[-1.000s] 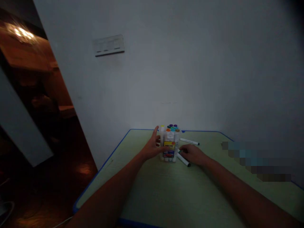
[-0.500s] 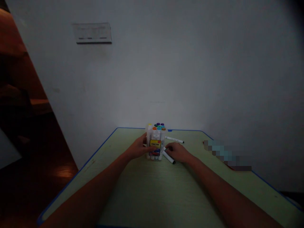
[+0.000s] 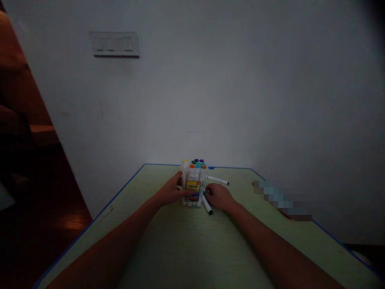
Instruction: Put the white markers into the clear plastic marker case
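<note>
A clear plastic marker case (image 3: 193, 176) with a yellow and blue label stands upright on the table, holding several white markers with coloured ends. My left hand (image 3: 171, 191) grips it from the left, its thumb across the front label. Just right of the case, a loose marker (image 3: 207, 204) lies aslant, its black end toward me and a green part at its far end. The closed fingers of my right hand (image 3: 219, 196) pinch that green end. Behind this hand lies a second white marker (image 3: 218, 180) with a dark tip, touched by neither hand.
The pale green table (image 3: 186, 249) has a blue edge and meets a grey wall (image 3: 225, 88) at the back. A blurred-out flat item (image 3: 278, 198) lies along its right edge. High on the wall is a switch plate (image 3: 114, 44). Dark floor shows at far left.
The view has shifted slightly, so everything sits a little lower and further left. The loose marker has turned steeper under my right fingers, and its green end now shows. My left hand keeps its grip.
</note>
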Motion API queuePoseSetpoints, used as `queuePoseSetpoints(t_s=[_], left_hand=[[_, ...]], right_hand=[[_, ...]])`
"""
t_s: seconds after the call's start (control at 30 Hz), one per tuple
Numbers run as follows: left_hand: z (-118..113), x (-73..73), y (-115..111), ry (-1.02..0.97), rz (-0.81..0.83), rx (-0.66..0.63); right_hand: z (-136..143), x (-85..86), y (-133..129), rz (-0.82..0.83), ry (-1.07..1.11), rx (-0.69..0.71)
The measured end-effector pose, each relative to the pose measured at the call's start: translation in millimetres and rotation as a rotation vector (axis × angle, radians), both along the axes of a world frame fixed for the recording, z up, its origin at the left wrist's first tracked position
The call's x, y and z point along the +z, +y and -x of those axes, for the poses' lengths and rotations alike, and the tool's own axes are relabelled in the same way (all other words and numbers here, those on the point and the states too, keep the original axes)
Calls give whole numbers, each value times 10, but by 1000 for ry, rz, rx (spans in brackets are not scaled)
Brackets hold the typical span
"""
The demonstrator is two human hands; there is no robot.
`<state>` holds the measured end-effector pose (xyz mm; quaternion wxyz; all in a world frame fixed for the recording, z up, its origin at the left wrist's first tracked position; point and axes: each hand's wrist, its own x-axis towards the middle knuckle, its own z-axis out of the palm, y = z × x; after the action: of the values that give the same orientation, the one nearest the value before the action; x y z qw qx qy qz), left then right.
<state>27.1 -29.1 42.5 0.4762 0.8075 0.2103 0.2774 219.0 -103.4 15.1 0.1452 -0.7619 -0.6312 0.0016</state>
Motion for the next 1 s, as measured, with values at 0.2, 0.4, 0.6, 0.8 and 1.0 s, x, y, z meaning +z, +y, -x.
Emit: queuePoseSetpoints(t_s=[0.2, 0.4, 0.6, 0.8, 1.0], left_hand=[[-2, -30, 22, -23, -22, -2], [0, -3, 6, 5, -25, 6], [11, -10, -2, 9, -23, -2], [17, -35, 2, -28, -12, -9], [16, 24, -60, -51, 7, -6]], right_hand=[[93, 42, 4, -14, -91, 74], [-1, 63, -13, 28, -138, 19], [-77, 87, -19, 56, -88, -41], [-322, 383, -147, -385, 27, -264], [-365, 1092, -447, -1113, 584, -148]])
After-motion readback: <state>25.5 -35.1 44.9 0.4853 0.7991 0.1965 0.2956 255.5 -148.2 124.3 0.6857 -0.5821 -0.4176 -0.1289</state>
